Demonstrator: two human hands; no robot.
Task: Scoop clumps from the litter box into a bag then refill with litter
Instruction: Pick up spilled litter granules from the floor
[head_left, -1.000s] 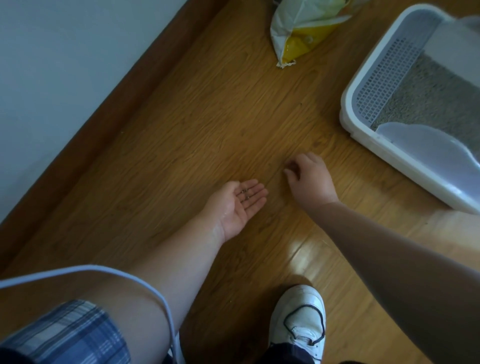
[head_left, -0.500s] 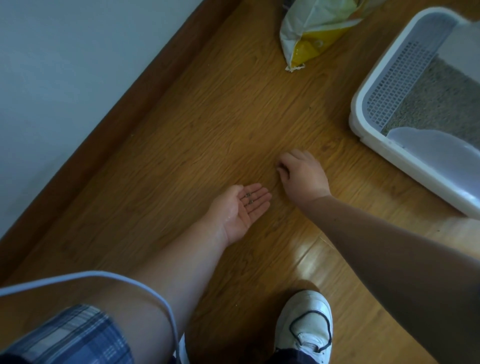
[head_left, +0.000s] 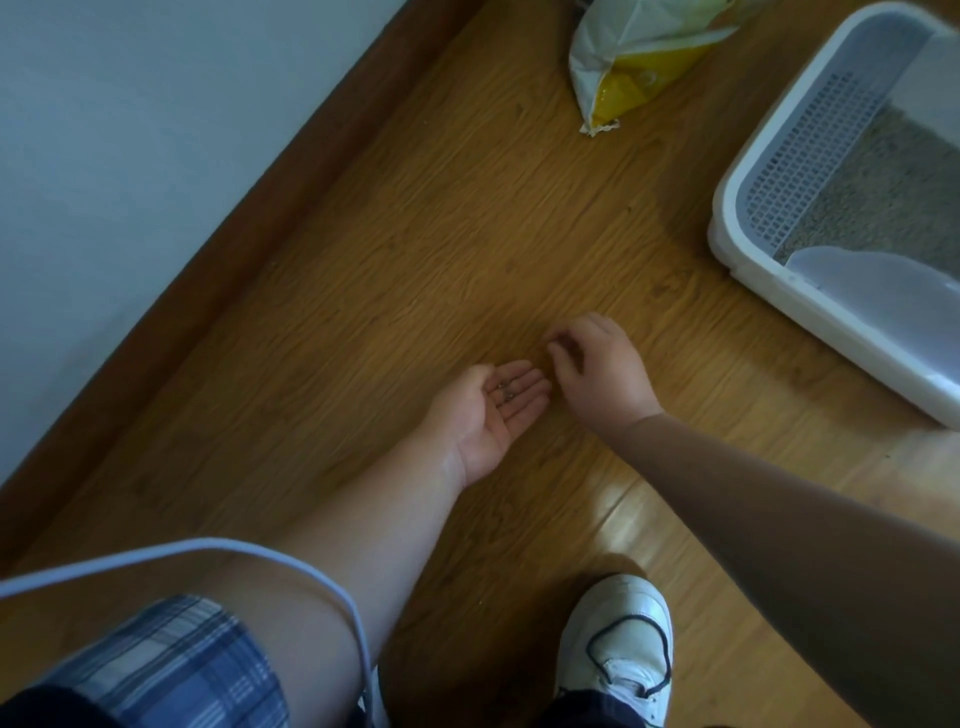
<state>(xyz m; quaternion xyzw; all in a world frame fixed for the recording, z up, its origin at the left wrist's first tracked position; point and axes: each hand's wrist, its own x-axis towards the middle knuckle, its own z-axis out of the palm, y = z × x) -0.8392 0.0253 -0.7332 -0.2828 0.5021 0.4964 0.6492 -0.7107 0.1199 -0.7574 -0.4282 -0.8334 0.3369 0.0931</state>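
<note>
Wooden floor (head_left: 415, 249) fills my view, and on it I judge the step in hand to be tidying stray litter, not scooping or refilling. My left hand (head_left: 491, 415) lies palm up and spread flat, cupping a few small grey granules (head_left: 506, 391) on the fingers. My right hand (head_left: 602, 371) sits just beside it, knuckles up, fingertips drawn narrow as if pinching; whether it holds a granule I cannot tell. The litter box (head_left: 737, 171) stands well apart at the upper right, grey litter (head_left: 883, 197) inside, and a white and yellow bag (head_left: 631, 67) lies at the top edge (whether for litter or waste I cannot tell). Next, I think, the pinch must release over the open palm without tipping it.
</note>
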